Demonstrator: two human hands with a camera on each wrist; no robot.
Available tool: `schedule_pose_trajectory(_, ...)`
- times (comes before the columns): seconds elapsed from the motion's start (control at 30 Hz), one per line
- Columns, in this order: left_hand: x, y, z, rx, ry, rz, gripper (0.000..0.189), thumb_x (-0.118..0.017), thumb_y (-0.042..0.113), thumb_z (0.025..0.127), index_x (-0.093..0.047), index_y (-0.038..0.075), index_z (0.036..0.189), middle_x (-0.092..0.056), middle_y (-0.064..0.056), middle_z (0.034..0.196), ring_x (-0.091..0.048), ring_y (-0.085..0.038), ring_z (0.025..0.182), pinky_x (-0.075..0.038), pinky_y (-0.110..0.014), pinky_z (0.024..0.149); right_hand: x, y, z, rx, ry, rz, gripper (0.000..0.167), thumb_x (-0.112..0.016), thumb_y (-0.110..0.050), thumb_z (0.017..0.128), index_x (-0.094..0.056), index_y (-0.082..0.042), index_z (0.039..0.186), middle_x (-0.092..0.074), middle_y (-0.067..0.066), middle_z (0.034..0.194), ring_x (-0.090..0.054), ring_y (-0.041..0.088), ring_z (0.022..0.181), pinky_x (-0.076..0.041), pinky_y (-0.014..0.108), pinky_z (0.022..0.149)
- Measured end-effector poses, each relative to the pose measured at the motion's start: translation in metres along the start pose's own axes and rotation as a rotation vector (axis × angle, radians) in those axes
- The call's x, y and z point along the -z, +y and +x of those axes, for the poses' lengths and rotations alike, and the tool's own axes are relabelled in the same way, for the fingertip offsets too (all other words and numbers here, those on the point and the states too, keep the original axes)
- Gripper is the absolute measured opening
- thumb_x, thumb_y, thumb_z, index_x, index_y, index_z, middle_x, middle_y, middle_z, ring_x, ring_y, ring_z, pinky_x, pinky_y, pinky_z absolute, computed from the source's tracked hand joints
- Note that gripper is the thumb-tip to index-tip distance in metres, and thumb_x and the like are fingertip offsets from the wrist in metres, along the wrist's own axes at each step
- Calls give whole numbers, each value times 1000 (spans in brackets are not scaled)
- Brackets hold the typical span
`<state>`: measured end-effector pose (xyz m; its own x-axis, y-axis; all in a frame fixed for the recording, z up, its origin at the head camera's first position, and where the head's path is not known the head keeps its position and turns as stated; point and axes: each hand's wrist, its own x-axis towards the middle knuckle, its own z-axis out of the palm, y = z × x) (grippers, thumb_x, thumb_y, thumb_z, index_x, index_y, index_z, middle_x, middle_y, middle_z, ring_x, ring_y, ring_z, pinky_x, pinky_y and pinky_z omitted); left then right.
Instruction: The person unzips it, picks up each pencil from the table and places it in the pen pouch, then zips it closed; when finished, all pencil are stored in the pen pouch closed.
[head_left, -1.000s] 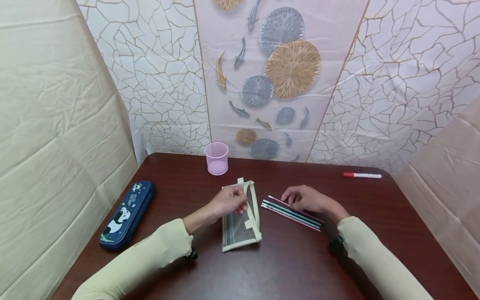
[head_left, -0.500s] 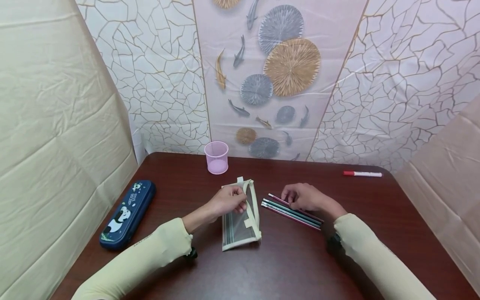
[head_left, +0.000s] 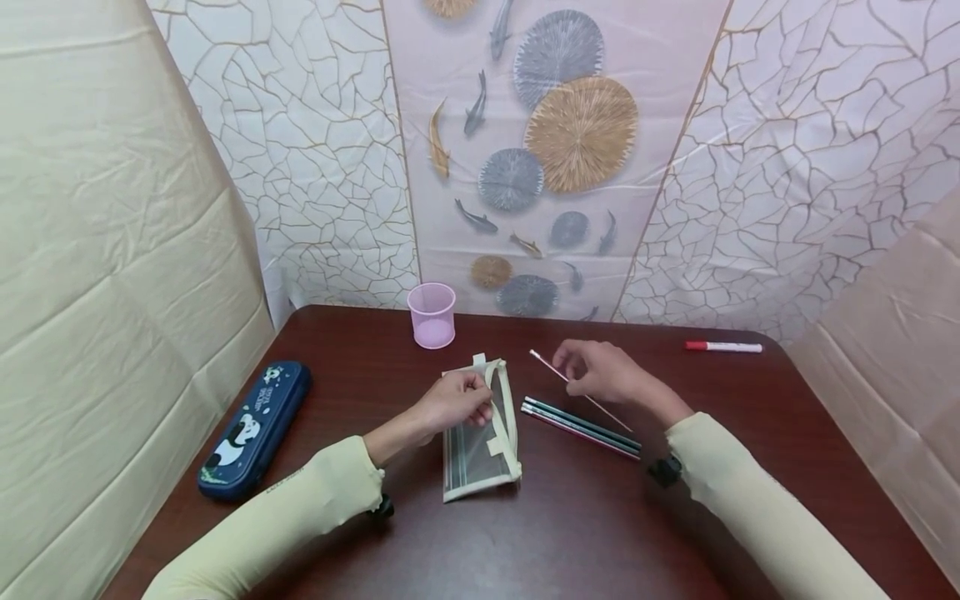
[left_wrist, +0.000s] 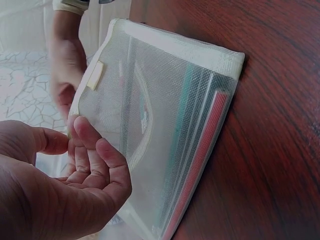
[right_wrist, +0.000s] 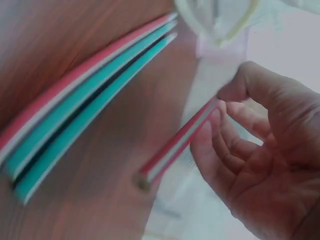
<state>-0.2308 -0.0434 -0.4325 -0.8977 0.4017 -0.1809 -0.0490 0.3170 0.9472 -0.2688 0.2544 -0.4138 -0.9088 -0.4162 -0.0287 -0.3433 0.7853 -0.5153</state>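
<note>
Right hand [head_left: 600,371] has a striped pencil [right_wrist: 180,140] pinched, roughly 2 o'clock from the mesh pouch [head_left: 472,465]; left hand [head_left: 456,402] pinches its edge. Looks like loading, so probably swing toward 8 next.

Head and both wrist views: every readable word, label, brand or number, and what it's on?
Nothing legible to quote.
Navy panda pencil case: white lettering on the lid, too small to read.
Left sleeve: small dark marks, possibly print, unreadable.
Red-capped marker: any print on the white barrel is too small to tell.
Mesh pouch, held pencil, three pencils on the table: no readable text.
</note>
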Motion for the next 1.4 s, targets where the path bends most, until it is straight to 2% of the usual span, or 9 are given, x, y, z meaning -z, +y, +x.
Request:
schedule_pose_trajectory(0.17, 1, 1, 2, -4, 4, -6, 13, -56, 13, 100, -63, 4, 94, -70, -2, 74, -66, -9, 65, -59, -26, 66, -2, -26, -3, 38, 88, 127, 35, -76, -7, 84, -66, -13, 118, -69, 3, 90, -63, 14, 67, -54, 31, 60)
schedule_pose_trajectory(0.3, 0, 1, 3, -7, -2, -15, 13, -55, 12, 100, -62, 5, 92, -70, -1, 74, -66, -8, 65, -59, -26, 66, -10, -45, -6, 37, 169, 179, 36, -76, -6, 83, -65, -15, 116, -68, 2, 91, -64, 14, 72, -51, 29, 64)
schedule_pose_trajectory(0.37, -1, 1, 5, -12, -2, -18, 13, -55, 12, 101, -62, 5, 92, -70, -1, 73, -66, -8, 64, -59, -25, 65, -14, -54, -7, 26, 192, 279, 36, -74, -3, 84, -64, -14, 116, -67, 4, 92, -65, 15, 73, -55, 32, 64)
schedule_pose_trajectory(0.47, -2, 1, 6, -18, -1, -19, 13, -55, 13, 100, -62, 5, 92, -70, -1, 73, -66, -7, 64, -57, -24, 63, -21, -64, -7, 2, 224, 479, 37, -69, 2, 85, -60, -10, 119, -64, 9, 95, -65, 17, 74, -62, 43, 63)
schedule_pose_trajectory(0.6, -3, 1, 5, -16, -1, -14, 13, -55, 13, 100, -62, 5, 93, -70, -1, 74, -66, -8, 65, -56, -23, 63, -31, -75, -7, -39, 271, 676, 38, -63, 6, 88, -54, -5, 123, -60, 9, 96, -64, 19, 76, -64, 57, 67)
schedule_pose_trajectory(0.87, -4, 1, 5, -15, 3, -10, 13, -55, 13, 100, -62, 4, 93, -70, -3, 75, -66, -9, 66, -56, -24, 63, -54, -84, -8, -96, 347, 910, 41, -58, 11, 89, -46, 3, 127, -60, 14, 99, -62, 15, 72, -65, 52, 71)
schedule_pose_trajectory(0.97, -5, 2, 3, -10, 5, -9, 14, -55, 13, 100, -62, 4, 93, -70, -2, 75, -66, -9, 66, -56, -23, 64, -64, -85, -9, -126, 333, 951, 40, -58, 11, 90, -45, 2, 126, -60, 11, 98, -62, 14, 72, -65, 50, 71)
schedule_pose_trajectory(1.13, -6, 1, 2, -7, 9, -16, 14, -55, 13, 100, -63, 4, 93, -70, -2, 75, -66, -9, 66, -56, -23, 65, -77, -84, -11, -197, 275, 945, 37, -60, 8, 94, -46, 3, 127, -61, 15, 104, -64, 16, 77, -65, 45, 71)
schedule_pose_trajectory(1.4, -11, 0, 0, 4, 4, -18, 14, -54, 12, 100, -64, 5, 93, -70, -1, 74, -66, -9, 66, -56, -23, 66, -87, -82, -9, -294, 212, 970, 37, -60, 3, 97, -47, 5, 131, -62, 16, 105, -69, 17, 77, -65, 39, 72)
